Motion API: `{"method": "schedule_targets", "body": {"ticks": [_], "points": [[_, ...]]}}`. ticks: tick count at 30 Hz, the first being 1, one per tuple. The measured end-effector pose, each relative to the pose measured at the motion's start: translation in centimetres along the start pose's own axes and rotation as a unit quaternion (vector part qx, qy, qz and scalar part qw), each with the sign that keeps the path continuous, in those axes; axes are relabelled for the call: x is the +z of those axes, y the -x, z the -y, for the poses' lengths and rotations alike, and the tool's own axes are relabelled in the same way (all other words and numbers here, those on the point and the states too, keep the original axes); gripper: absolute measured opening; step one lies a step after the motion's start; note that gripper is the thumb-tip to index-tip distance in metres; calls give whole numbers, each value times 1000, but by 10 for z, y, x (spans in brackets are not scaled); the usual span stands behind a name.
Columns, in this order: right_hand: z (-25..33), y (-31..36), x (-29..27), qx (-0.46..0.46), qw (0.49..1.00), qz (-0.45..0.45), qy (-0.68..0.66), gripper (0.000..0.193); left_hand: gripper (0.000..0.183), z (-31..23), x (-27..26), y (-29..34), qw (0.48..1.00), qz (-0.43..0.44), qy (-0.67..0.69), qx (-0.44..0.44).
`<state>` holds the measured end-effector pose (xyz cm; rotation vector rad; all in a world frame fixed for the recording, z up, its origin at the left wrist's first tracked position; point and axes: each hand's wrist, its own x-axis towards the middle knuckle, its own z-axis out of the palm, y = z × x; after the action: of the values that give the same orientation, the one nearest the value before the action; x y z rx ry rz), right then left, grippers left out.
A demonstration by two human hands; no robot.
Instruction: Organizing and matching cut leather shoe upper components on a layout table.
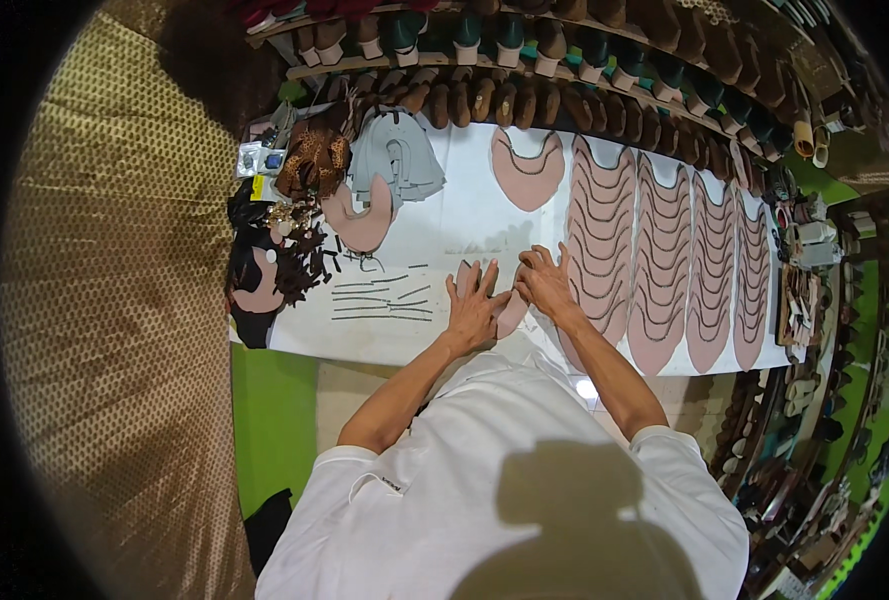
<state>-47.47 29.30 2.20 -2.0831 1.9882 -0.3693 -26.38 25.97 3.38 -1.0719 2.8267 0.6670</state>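
A pink, curved shoe-upper piece (510, 318) lies on the white table near its front edge, partly hidden under my hands. My left hand (477, 308) presses flat on it with the fingers spread. At its right side my right hand (546, 285) has its fingers bent and pinched together at the piece's edge; what they grip is hidden. Several thin dark trim strips (379, 305) lie loose left of my left hand. To the right, pink upper pieces (602, 270) with dark trim along their inner curves overlap in columns. Another trimmed upper piece (527, 185) lies alone farther back.
Pink pieces (366, 228) and grey cut pieces (394, 150) lie at the back left, beside leopard-print material (311, 160) and dark scraps (309, 265). Shelves of shoes (554, 105) line the back. A patterned gold curtain (114, 300) hangs on the left.
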Motion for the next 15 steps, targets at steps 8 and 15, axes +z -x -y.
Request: {"method": "schedule_targets", "body": {"ticks": [8,15], "points": [[-4,1,2,2,1000,-3,12,12,76,-2,2,-3,1000,-11,-7,5],[-7,-5,1,-24,1000,-8,8,11,77,-3,4,-3,1000,-9,-6,3]]}}
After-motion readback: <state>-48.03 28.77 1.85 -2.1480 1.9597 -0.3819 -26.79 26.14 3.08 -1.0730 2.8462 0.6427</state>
